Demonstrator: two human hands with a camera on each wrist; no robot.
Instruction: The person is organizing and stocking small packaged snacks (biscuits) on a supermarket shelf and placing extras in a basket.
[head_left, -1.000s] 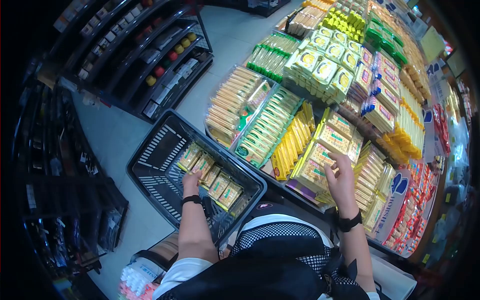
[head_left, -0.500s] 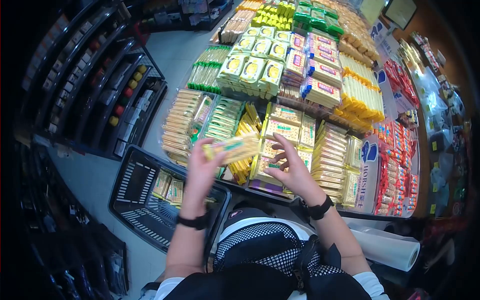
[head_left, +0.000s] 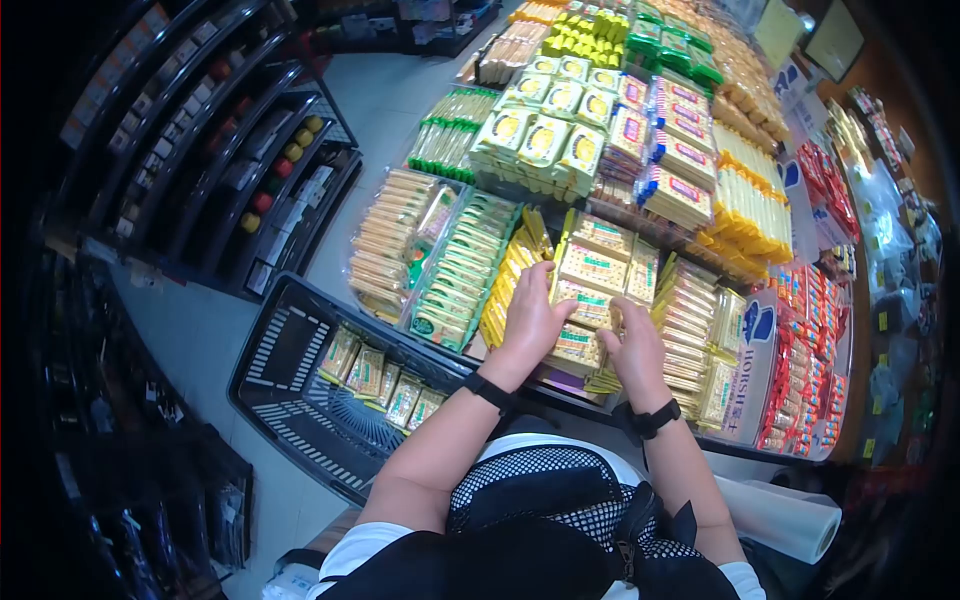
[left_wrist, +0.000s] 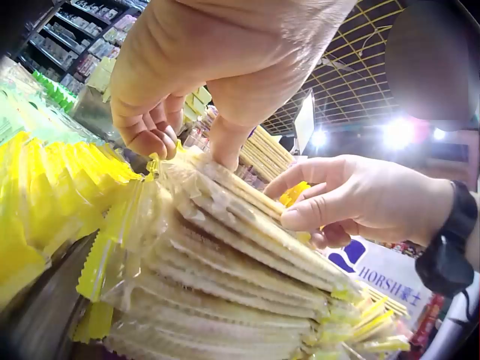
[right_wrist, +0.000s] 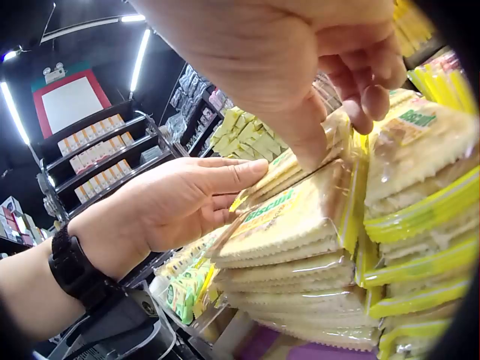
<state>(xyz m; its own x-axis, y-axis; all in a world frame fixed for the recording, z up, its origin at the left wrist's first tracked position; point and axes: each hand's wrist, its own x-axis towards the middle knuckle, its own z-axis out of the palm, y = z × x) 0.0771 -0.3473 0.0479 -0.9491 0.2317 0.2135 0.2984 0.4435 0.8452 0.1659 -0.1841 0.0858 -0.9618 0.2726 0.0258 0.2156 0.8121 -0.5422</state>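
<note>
Thumb and curled fingers of the left hand (head_left: 533,325) pinch one end of the topmost biscuit pack (head_left: 588,301), the thumb laid over its upper face and only a small gap left between thumb and fingertips. The right hand (head_left: 640,350) grips the opposite end, its thumb bent down against the wrapper and its other fingers curled beyond the edge, so the pack lies between the two hands on top of its stack. The wrapper is clear with yellow ends and green lettering; more packs lie flat beneath it, and another biscuit stack (right_wrist: 424,161) stands just beside the right hand's fingers. A black wristband sits on each wrist. Next to the left hand lean slim yellow packets (head_left: 510,285), then a row of green-and-cream packets (head_left: 460,268). Beyond the right hand are upright biscuit packs (head_left: 688,325), a HORSH sign (head_left: 750,375) and red packets (head_left: 800,390). Lemon-pictured packets (head_left: 545,140) rise behind on the display stand. Near the person's left arm, a dark shopping basket (head_left: 268,305) holds several biscuit packs (head_left: 367,372). Farther left stands a black shelf rack (head_left: 200,185).
</note>
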